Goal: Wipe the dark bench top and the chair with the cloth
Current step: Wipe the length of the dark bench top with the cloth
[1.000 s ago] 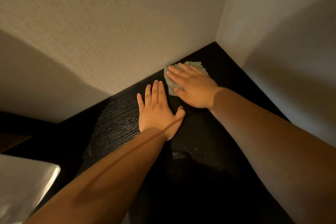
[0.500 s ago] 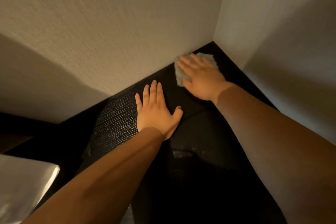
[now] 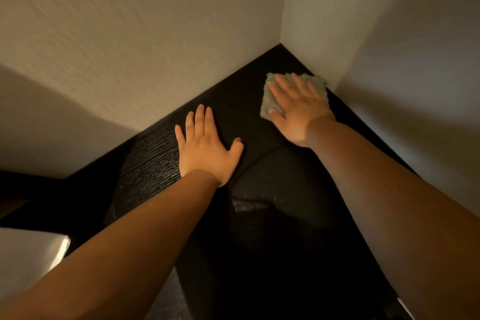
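Under the right hand (image 3: 298, 109), the grey-green cloth (image 3: 268, 102) lies flat on the dark bench top (image 3: 244, 93), close to the corner of the room. The hand presses on it palm down with straight, slightly spread fingers. The cloth's edges show beyond the fingertips and beside the thumb. On the hand's outer side the cloth lies just beside the right wall (image 3: 389, 34); whether they touch cannot be told.

On the thumb side of that hand, apart from the cloth, the left hand (image 3: 207, 149) rests flat on the bench top, fingers straight, thumb out, holding nothing. Beyond its little finger the bench surface catches light and shows a fine ribbed grain. Past both sets of fingertips rises the textured back wall (image 3: 142, 34). Well behind the left hand, outside its forearm, sits a pale object (image 3: 28, 262) with a glossy edge; what it is cannot be told.
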`<control>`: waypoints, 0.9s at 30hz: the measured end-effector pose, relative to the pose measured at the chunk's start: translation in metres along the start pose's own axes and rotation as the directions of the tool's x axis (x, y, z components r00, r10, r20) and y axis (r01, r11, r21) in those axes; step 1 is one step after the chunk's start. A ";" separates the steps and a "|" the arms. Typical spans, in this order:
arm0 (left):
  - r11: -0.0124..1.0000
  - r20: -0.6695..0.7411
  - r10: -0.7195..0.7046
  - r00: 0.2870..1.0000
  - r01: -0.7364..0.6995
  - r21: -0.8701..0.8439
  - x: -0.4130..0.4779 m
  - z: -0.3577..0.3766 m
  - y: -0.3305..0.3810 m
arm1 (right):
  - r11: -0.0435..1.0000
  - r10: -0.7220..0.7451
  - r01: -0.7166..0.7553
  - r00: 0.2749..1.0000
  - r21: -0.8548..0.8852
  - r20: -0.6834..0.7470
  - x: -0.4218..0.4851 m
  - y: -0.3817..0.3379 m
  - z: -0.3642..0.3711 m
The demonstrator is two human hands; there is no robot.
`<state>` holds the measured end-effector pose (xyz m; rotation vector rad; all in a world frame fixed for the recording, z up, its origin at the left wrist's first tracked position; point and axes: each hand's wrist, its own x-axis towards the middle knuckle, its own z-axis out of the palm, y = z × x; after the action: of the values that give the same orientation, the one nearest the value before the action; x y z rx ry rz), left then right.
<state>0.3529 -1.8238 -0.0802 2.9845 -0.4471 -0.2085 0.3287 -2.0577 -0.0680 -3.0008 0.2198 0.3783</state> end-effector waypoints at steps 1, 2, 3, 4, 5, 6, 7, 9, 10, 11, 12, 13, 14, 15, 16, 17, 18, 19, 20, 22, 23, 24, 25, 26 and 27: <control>1.000 -0.001 0.001 1.000 -0.001 0.004 0.000 0.000 0.000 | 0.998 0.060 -0.060 0.998 -0.002 0.012 -0.006 0.006 0.002; 1.000 0.000 0.001 1.000 -0.001 0.009 0.001 -0.001 0.000 | 0.995 0.099 -0.099 0.995 0.003 0.031 -0.016 0.006 0.003; 1.000 0.002 -0.001 1.000 0.001 0.010 0.000 -0.001 -0.001 | 0.993 0.114 -0.115 0.992 0.019 0.048 -0.028 0.000 0.006; 1.000 0.002 0.000 1.000 0.000 0.009 0.000 -0.001 0.000 | 0.993 0.112 -0.114 0.993 0.041 0.043 -0.040 -0.010 0.010; 1.000 0.002 0.002 1.000 -0.002 0.009 0.001 -0.001 0.000 | 0.994 0.097 -0.098 0.995 0.053 0.020 -0.054 -0.024 0.015; 1.000 0.004 0.005 1.000 -0.005 0.009 0.000 -0.001 0.000 | 0.996 0.068 -0.068 0.998 0.061 -0.008 -0.068 -0.039 0.020; 1.000 0.006 0.008 1.000 -0.008 0.007 0.000 -0.002 0.000 | 0.998 0.022 -0.021 1.000 0.052 -0.017 -0.079 -0.053 0.026; 1.000 0.002 0.009 1.000 -0.009 -0.001 -0.001 -0.003 -0.001 | 0.996 -0.079 0.079 0.997 0.033 0.004 -0.096 -0.064 0.033; 1.000 0.001 0.009 1.000 -0.009 -0.002 0.000 -0.003 -0.001 | 0.992 -0.118 0.118 0.993 0.038 0.005 -0.101 -0.060 0.033; 1.000 0.000 0.010 1.000 -0.010 0.000 0.000 -0.002 -0.001 | 0.991 -0.124 0.125 0.992 0.043 -0.012 -0.104 -0.049 0.032; 1.000 -0.003 0.008 1.000 -0.008 0.003 0.000 -0.002 0.000 | 0.994 -0.100 0.101 0.995 0.049 -0.020 -0.106 -0.034 0.032; 1.000 -0.006 0.005 1.000 -0.005 0.007 0.000 -0.002 0.000 | 0.998 -0.055 0.056 0.998 0.027 -0.026 -0.106 -0.018 0.032; 1.000 -0.011 0.003 1.000 -0.003 0.009 -0.001 -0.001 0.000 | 1.000 0.008 -0.008 1.000 -0.006 -0.015 -0.107 -0.004 0.033; 1.000 -0.019 0.004 1.000 -0.004 0.007 -0.001 -0.001 -0.001 | 0.996 0.080 -0.080 0.997 -0.031 -0.016 -0.108 0.007 0.033; 1.000 -0.022 0.012 1.000 -0.012 0.003 -0.001 -0.001 0.000 | 0.989 0.139 -0.140 0.990 -0.039 -0.029 -0.110 0.012 0.035; 1.000 -0.019 0.018 1.000 -0.018 -0.002 0.000 -0.001 0.000 | 0.982 0.184 -0.185 0.982 -0.031 -0.034 -0.111 0.011 0.036; 1.000 -0.014 0.021 1.000 -0.021 -0.006 0.000 -0.001 0.000 | 0.977 0.211 -0.211 0.977 -0.012 -0.031 -0.114 0.003 0.037; 1.000 -0.010 0.022 1.000 -0.023 -0.011 -0.001 -0.002 0.000 | 0.977 0.213 -0.213 0.976 0.023 -0.036 -0.118 -0.009 0.037; 1.000 -0.011 0.023 1.000 -0.023 -0.019 -0.002 -0.004 -0.001 | 0.980 0.193 -0.190 0.980 0.052 -0.053 -0.126 -0.023 0.040; 0.998 -0.016 0.037 0.999 -0.037 -0.049 -0.004 -0.006 -0.001 | 0.994 0.083 -0.078 0.994 0.077 -0.068 -0.149 -0.053 0.048; 0.996 -0.021 0.061 0.998 -0.062 -0.066 -0.006 -0.006 0.000 | 0.997 0.012 -0.008 0.999 0.077 -0.047 -0.165 -0.063 0.053; 0.993 -0.032 0.093 0.995 -0.095 -0.075 -0.008 -0.006 -0.001 | 0.995 -0.054 0.056 0.998 0.087 -0.024 -0.181 -0.071 0.057; 0.989 -0.046 0.127 0.991 -0.130 -0.075 -0.011 -0.007 -0.002 | 0.988 -0.114 0.114 0.993 0.106 -0.006 -0.195 -0.074 0.059; 0.984 -0.049 0.159 0.986 -0.162 -0.070 -0.016 -0.007 -0.005 | 0.980 -0.161 0.159 0.987 0.120 0.008 -0.206 -0.071 0.059; 0.980 -0.038 0.187 0.982 -0.189 -0.065 -0.021 -0.007 -0.006 | 0.978 -0.179 0.176 0.984 0.115 0.015 -0.211 -0.062 0.057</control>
<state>0.3358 -1.8107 -0.0714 2.8517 -0.6989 -0.1542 0.1223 -1.9623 -0.0633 -2.8724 -0.0282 0.3717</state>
